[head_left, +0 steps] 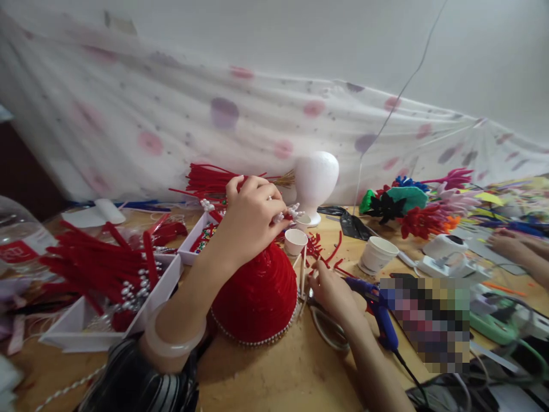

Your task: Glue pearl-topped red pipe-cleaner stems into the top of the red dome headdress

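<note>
A red, cone-shaped headpiece [257,297] made of wound fuzzy strips stands on the table, with a string of small beads round its lower edge. My left hand [253,220] is curled over its top, fingers bent round it. Clusters of white beads [294,210] stick out beside those fingers; the tip underneath is hidden. To the right of the headpiece, my right hand [330,289] reaches low over the table with its fingers drawn together beside thin wooden sticks [302,272]. What is between its fingertips is hard to make out. A blue glue gun [384,323] lies right of that hand.
A white foam head [316,180] stands behind, near paper cups [377,256]. At left are a white box [81,342] with red chenille stems [94,257] and a plastic bottle [19,240]. Fuzzy flowers [422,220], a power strip [450,268] and another person's hand [510,245] are at right.
</note>
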The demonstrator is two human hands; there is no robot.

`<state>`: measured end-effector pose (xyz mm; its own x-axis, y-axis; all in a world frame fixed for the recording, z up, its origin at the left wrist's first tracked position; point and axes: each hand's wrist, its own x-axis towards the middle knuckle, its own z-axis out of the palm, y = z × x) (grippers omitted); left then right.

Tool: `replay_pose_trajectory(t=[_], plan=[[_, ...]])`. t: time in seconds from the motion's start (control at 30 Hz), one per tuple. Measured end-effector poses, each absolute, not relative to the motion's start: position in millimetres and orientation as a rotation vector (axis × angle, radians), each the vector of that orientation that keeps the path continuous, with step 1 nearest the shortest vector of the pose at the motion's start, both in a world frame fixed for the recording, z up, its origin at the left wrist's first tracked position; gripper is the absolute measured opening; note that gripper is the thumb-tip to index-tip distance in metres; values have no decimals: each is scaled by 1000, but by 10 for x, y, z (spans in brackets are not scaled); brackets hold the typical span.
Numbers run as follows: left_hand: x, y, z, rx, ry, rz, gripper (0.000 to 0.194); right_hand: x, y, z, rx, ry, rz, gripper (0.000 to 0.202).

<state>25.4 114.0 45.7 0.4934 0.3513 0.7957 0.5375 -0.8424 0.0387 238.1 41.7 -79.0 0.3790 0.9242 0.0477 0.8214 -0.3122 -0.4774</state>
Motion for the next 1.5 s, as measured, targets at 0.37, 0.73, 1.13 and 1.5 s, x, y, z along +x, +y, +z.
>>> replay_pose_trajectory(t=[0.37,0.73,1.13,1.5], plan=[[263,1134,449,-2519,-782,-1247,8,2521,273,-794,-1674,-1153,747,44],[244,1159,439,-2507,-788,-1274,10,1959,72,-419,-987,-1106,591,29],[258,1126,463,-2518,-818,-1220,12,1835,5,-656,-1120,-1244,489,23],[265,1164,462,-2545,-828,-1258,12,1653,-67,-657,-1257,-1276,362,23]])
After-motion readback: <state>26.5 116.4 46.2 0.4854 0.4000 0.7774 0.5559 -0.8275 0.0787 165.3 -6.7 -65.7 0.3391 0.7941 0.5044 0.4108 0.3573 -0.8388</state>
